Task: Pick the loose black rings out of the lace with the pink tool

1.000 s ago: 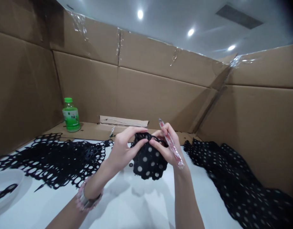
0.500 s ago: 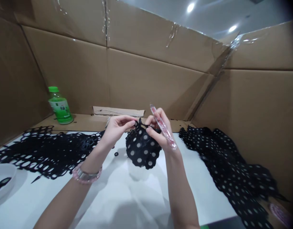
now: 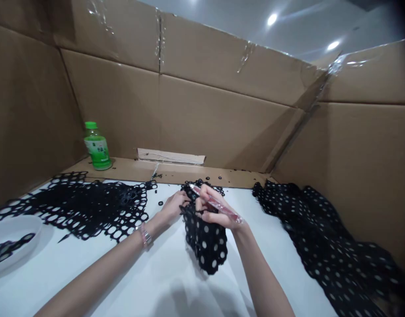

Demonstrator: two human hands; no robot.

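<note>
A black piece with pale round spots [image 3: 205, 246] hangs below my right hand [image 3: 214, 209], whose thumb and fingers pinch its upper part. The same hand also holds a thin pink tool in clear wrap [image 3: 219, 205], lying slantwise across the fingers. My left hand [image 3: 176, 207] reaches to the upper left edge of the spotted piece; its fingertips are bent and partly hidden by black mesh, so what they grip cannot be made out. Black ring mesh [image 3: 207, 184] lies just behind the hands.
Black ring netting [image 3: 86, 207] spreads over the white table [image 3: 163, 273] at left, beside a white bowl [image 3: 34, 246] of black rings. Behind it stands a green bottle [image 3: 99, 152]. Dotted black fabric [image 3: 304, 229] lies at right. Cardboard walls [image 3: 222, 123] surround the table.
The spotted piece has dropped lower and turned, hanging longer from my right hand. My left hand has moved away from its pinch in front to the far side. The view has shifted slightly.
</note>
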